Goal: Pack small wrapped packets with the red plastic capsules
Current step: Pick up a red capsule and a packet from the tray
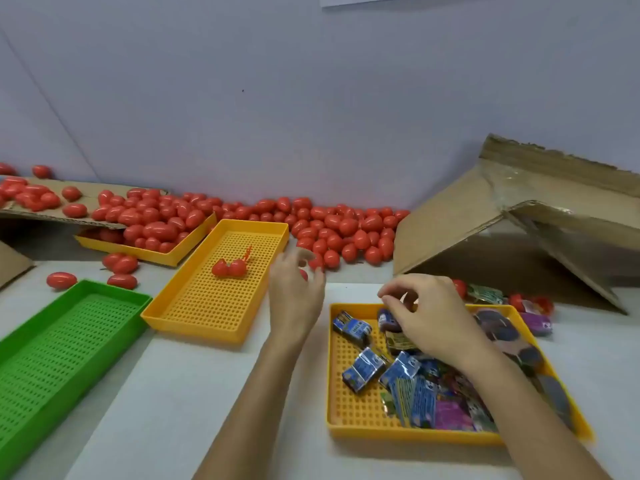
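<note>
Both forearms run off the near edge. Right hand (429, 317) hides part of the wrapped packets (398, 375) in the near yellow tray (332, 375), fingers curled; whether they pinch one is unclear. Left hand (294, 292), blurred, spreads loose fingers before the red capsules (332, 230).

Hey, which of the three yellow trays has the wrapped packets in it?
The near-right yellow tray, under the right hand. The other two hold red capsules.

No legible text anywhere. Blue packets (363, 368) in yellow tray (346, 429) carry printed graphics, too blurred to read. Same for purple packet (536, 323) and green packet (486, 294) near cardboard box (502, 237). No brands, nos. or signs readable.
</note>
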Motion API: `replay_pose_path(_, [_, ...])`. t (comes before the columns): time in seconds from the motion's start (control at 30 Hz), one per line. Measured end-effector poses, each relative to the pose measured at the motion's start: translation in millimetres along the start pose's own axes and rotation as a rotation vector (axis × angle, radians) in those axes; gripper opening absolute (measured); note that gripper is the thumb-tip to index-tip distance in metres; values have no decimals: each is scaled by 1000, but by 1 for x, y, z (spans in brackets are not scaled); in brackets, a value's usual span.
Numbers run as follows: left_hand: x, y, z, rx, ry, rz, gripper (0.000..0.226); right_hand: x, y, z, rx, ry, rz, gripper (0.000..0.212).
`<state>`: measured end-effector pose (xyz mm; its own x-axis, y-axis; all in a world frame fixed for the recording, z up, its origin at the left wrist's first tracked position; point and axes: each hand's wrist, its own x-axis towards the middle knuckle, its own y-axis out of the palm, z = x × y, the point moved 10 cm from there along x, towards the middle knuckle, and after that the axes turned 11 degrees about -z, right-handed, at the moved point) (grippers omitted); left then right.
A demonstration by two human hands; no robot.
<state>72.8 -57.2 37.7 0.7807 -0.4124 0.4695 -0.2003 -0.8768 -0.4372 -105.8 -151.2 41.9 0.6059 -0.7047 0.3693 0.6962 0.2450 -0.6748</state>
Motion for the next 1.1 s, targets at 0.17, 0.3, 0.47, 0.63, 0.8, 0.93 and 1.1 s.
replay_pose_path(0.17, [-3, 9, 36, 28, -65, -6, 32, -4, -6, 0, 48, -58, -68, 13])
replay_pose_path(0.3, [-3, 16, 37, 110, 19, -28, 22, -4, -14, -1, 59, -74, -100, 14])
replay_pose_path(0.47, [-1, 1, 26, 41, 14, -101, 14, -11, -23, 0, 82, -76, -136, 15])
replay_pose_path(0.63, [-7, -17, -13, -251, -15, -83, 20, -19, -25, -2, 123, -30, -137, 16])
replay_pose_path(0.8, [-38, 11, -47, -529, -154, 287, 20, -22, -21, -1, 159, 9, -89, 16])
replay_pose_path(0.93, [-56, 19, -46, -712, -249, 412, 14, -26, -10, 3, 131, -5, 29, 14])
replay_pose_path(1.1, [-56, 19, -28, -909, -423, 399, 28, -28, -17, -7, -10, -20, 63, 14])
